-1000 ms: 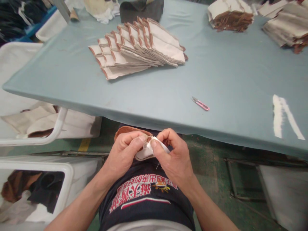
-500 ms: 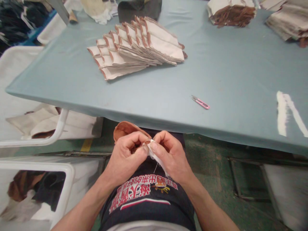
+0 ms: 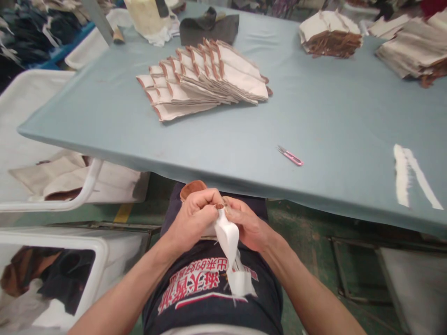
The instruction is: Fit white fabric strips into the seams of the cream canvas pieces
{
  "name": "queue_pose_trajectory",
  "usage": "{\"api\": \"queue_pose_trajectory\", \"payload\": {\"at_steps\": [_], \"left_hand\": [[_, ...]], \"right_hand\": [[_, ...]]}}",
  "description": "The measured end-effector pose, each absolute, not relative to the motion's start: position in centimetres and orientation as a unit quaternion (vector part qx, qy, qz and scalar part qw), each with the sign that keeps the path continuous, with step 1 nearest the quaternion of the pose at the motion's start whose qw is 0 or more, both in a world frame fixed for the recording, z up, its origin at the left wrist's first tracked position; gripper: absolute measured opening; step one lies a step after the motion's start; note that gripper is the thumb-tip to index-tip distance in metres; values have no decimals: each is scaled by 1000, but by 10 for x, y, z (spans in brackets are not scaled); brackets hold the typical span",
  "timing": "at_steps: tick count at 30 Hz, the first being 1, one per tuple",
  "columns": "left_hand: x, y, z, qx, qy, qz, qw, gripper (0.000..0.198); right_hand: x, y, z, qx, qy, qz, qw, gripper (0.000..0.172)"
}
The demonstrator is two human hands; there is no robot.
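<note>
In the head view, in front of my body at the table's edge, my left hand (image 3: 195, 216) is closed, pinching a brown fabric piece (image 3: 192, 188) whose rounded end sticks out beyond the knuckles. Right against it, my right hand (image 3: 246, 223) pinches a white fabric strip (image 3: 228, 235) where the strip meets the brown edge. The strip hangs down in a loose fold with a frayed end over the dark shirt. Fingers hide most of the spot where the two materials meet.
Pink thread snips (image 3: 290, 156) and white strips (image 3: 401, 174) lie on the blue-green table (image 3: 335, 125). A fanned pile of cream pieces with brown edges (image 3: 209, 77) sits further back, with bundled stacks (image 3: 330, 32) at far right. White bins (image 3: 101, 274) stand at left.
The white strip now hangs lower and in fuller view between my hands. Less of the brown piece shows beyond my left hand. My fingers have shifted closer together, and the camera view has tilted slightly upward.
</note>
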State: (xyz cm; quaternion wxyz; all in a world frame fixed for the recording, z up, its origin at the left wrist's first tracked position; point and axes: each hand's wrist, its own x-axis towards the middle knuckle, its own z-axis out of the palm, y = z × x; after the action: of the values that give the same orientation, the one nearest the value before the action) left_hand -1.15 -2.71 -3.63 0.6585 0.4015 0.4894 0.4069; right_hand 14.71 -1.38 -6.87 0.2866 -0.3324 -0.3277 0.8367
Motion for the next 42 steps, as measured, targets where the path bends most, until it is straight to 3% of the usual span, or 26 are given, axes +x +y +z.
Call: {"api": "queue_pose_trajectory", "payload": {"at_steps": [7, 14, 23, 30, 34, 38, 42], "left_hand": [[-32, -25, -28, 414, 488, 357, 681, 9], [-31, -29, -25, 425, 500, 372, 656, 10], [-38, -29, -29, 457, 495, 319, 667, 25], [-33, -30, -47, 349, 499, 391, 690, 45], [-24, -29, -52, 263, 495, 416, 716, 50], [-20, -29, -49, 261, 475, 446, 712, 46], [-33, -29, -31, 394, 447, 409, 691, 40]], "right_hand": [[161, -17, -39, -390, -491, 729, 275, 39], [158, -29, -24, -537, -601, 554, 208, 8], [149, -30, -38, -553, -596, 544, 208, 11], [151, -34, -56, -460, -457, 717, 256, 29], [152, -35, -59, -425, -419, 754, 275, 36], [148, -38, -55, -408, -424, 748, 307, 32], [156, -43, -40, -425, -531, 673, 292, 19]]}}
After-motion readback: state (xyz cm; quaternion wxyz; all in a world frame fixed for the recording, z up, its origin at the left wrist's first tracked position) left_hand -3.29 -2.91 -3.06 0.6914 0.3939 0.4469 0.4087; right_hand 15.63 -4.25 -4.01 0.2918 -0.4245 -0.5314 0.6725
